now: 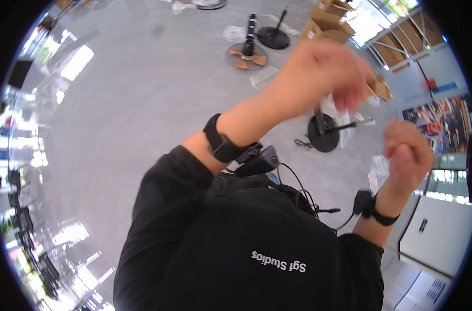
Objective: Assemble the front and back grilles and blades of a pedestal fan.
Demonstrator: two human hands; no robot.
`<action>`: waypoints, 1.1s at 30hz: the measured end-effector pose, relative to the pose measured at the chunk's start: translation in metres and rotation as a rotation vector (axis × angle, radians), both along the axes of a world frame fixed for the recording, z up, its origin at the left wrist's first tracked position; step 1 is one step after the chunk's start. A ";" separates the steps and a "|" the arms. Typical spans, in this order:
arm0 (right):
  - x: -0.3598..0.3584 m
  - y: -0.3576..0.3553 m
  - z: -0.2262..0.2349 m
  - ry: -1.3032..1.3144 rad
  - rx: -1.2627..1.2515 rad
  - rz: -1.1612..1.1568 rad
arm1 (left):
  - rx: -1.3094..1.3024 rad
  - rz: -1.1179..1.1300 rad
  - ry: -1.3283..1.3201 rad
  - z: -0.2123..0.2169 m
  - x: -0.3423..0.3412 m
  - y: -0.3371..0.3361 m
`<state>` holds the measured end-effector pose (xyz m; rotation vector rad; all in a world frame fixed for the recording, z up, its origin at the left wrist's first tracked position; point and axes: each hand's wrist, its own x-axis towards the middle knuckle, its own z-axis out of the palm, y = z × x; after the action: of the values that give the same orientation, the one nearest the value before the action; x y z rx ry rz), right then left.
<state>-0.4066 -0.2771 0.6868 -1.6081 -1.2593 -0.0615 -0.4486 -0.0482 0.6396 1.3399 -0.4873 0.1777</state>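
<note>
My left hand (327,75) is raised in front of me, above the floor. Motion blurs it, and its fingers bend downward at the far end; whether they grip anything is unclear. Further right and lower, my right hand (408,158) is curled into a loose fist, and nothing shows in it. Both wrists wear black straps with a small black device. Beneath my left hand, on the floor, stands a black round stand base (324,136) with a post and a cord beside it. A fan (247,58) with orange blades lies beyond, beside a second black round base (274,38).
Cardboard boxes (329,20) are stacked at the far right, near a metal rack (402,39). Clear plastic wrapping (235,34) lies around the fan parts. A white cabinet (438,230) stands at right, below a poster (443,122). Black cables (301,186) hang by my chest.
</note>
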 end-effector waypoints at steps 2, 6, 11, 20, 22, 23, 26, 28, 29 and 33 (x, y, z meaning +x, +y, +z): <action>-0.016 0.013 -0.029 0.107 -0.155 -0.124 | -0.600 -0.060 -0.341 -0.004 0.022 0.022; -0.051 0.061 -0.061 0.157 -0.337 0.005 | -0.912 -0.346 -0.577 0.002 0.021 0.039; -0.075 0.093 -0.059 -0.152 -0.297 -0.060 | -0.657 -0.394 -1.003 0.028 0.016 0.044; -0.067 0.084 -0.071 -0.320 -0.300 -0.032 | -0.744 -0.415 -1.150 0.015 0.023 0.018; -0.064 0.083 -0.073 -0.325 -0.279 -0.021 | -0.733 -0.412 -1.153 0.014 0.022 0.017; -0.062 0.082 -0.074 -0.334 -0.257 -0.011 | -0.725 -0.413 -1.150 0.015 0.022 0.017; -0.054 0.082 -0.076 -0.322 -0.214 0.013 | -0.688 -0.409 -1.152 0.017 0.023 0.017; -0.046 0.083 -0.080 -0.263 -0.198 0.048 | -0.649 -0.406 -1.155 0.020 0.024 0.018; -0.042 0.083 -0.083 -0.208 -0.184 0.083 | -0.624 -0.403 -1.157 0.021 0.027 0.019; -0.029 0.080 -0.084 -0.035 -0.217 0.097 | -0.392 -0.315 -1.091 0.019 0.044 0.032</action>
<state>-0.4360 -0.1974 0.6025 -1.7335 -1.4083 0.1117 -0.4042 -0.0164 0.6584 0.6704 -1.4792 0.7135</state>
